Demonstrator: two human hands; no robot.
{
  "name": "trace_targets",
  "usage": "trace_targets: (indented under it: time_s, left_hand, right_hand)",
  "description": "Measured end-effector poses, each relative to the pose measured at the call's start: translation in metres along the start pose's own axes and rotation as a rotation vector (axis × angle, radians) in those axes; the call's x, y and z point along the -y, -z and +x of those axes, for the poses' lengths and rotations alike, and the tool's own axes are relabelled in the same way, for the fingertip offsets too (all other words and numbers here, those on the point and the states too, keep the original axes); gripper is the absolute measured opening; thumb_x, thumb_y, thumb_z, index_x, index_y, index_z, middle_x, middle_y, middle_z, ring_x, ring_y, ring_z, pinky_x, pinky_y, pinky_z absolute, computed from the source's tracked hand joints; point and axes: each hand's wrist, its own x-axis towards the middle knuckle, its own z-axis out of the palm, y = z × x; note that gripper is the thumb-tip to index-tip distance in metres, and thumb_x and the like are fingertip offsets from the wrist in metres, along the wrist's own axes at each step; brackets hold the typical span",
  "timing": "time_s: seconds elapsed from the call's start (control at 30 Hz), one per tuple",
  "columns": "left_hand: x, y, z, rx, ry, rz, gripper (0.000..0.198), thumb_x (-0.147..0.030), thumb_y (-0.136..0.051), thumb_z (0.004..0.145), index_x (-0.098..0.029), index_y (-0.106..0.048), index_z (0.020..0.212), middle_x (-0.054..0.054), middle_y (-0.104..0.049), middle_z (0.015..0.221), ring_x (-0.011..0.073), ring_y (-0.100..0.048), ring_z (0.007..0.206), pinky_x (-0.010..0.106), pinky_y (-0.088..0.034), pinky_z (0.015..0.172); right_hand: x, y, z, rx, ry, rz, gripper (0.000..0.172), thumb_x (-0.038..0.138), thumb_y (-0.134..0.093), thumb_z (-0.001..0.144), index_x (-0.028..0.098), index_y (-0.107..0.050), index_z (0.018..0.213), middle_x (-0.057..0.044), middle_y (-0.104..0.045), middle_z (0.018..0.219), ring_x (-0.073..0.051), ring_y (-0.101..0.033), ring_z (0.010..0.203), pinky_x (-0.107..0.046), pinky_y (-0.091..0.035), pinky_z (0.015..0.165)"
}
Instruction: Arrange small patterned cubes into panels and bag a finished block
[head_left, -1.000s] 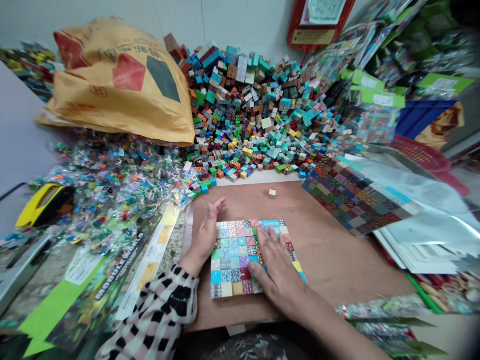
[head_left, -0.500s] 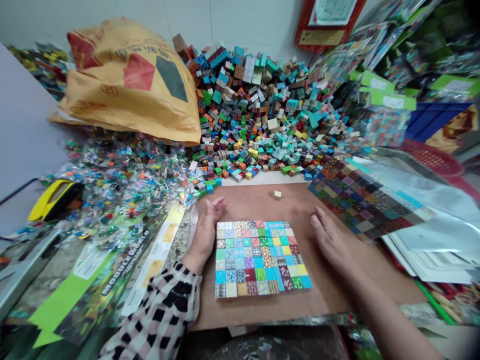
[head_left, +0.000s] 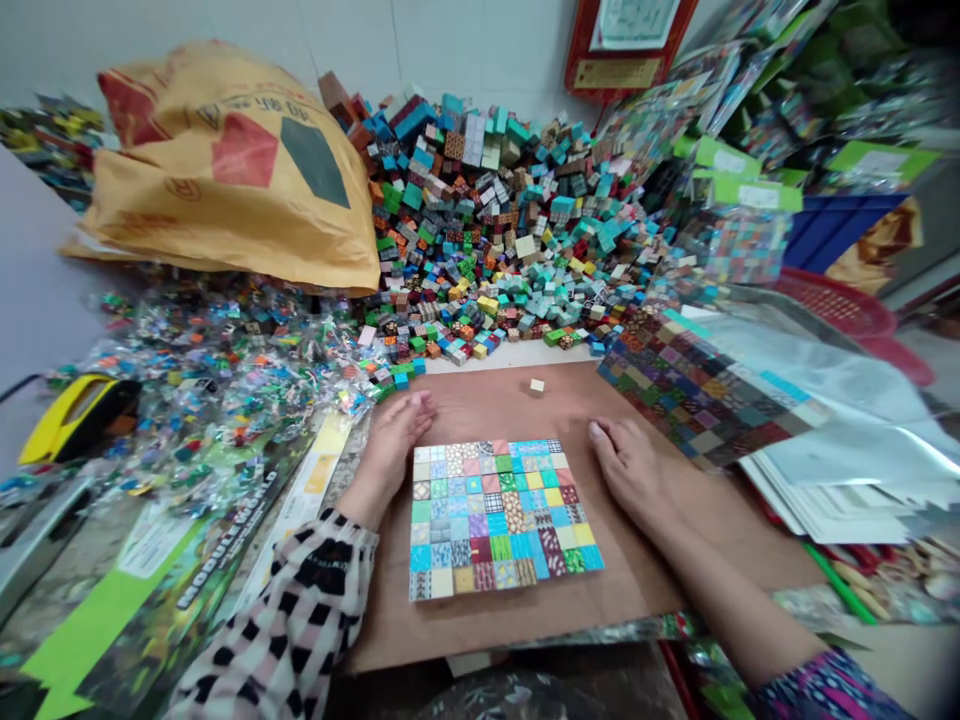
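Observation:
On the brown board [head_left: 465, 640] lies a flat square slab of small patterned cubes [head_left: 502, 515] set in rows. My left hand [head_left: 391, 440] rests beside its left edge, fingers loosely curved and holding nothing visible. To the right of the slab, apart from it, my right hand [head_left: 630, 465] rests on the board with relaxed, slightly bent fingers and nothing visible in it. A single cream cube [head_left: 537, 387] sits beyond the slab.
Behind the board rises a heap of loose coloured cubes [head_left: 487, 230], with a yellow sack [head_left: 247, 200] to its left. Small bagged pieces [head_left: 217, 370] and a yellow-black tool [head_left: 75, 415] lie left. A bagged cube sheet [head_left: 705, 390] and white papers [head_left: 817, 510] lie right.
The whole view has shifted, so things sit further left. My right hand's fingers have bent more, and it appears slightly nearer the slab. The slab stays in place on the board.

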Motion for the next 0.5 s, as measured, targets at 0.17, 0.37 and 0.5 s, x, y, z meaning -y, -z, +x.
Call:
trace_targets:
  time_s: [0.17,0.37,0.5]
  left_hand:
    - [-0.014,-0.012,0.030,0.052,0.140,0.063,0.012,-0.021,-0.064,0.086,-0.012,-0.067,0.095,0.006,-0.070,0.074,0.0130,-0.067,0.068,0.027,-0.053,0.076]
    - [-0.019,-0.037,0.065,0.198,0.228,0.110,0.009,-0.018,-0.061,0.090,-0.014,-0.066,0.096,0.008,-0.069,0.073,0.0142,-0.068,0.067,0.029,-0.056,0.074]
    - [-0.017,-0.049,0.076,0.292,0.271,0.155,0.010,-0.018,-0.059,0.093,-0.013,-0.065,0.098,0.010,-0.069,0.080,0.0158,-0.069,0.068,0.031,-0.058,0.071]
  right_hand:
    - [0.001,-0.002,0.003,0.001,0.017,-0.026,0.043,0.047,-0.035,0.099,0.018,-0.067,0.100,-0.011,-0.064,0.090,-0.027,-0.058,0.090,-0.044,-0.046,0.084]
    - [0.001,0.000,0.003,0.011,0.015,-0.004,0.043,0.049,-0.035,0.098,0.020,-0.066,0.099,-0.011,-0.065,0.092,-0.027,-0.059,0.091,-0.045,-0.047,0.084]
    - [-0.001,0.001,0.001,0.017,-0.015,0.010,0.041,0.050,-0.037,0.098,0.021,-0.066,0.099,-0.010,-0.067,0.095,-0.027,-0.061,0.094,-0.045,-0.048,0.086]
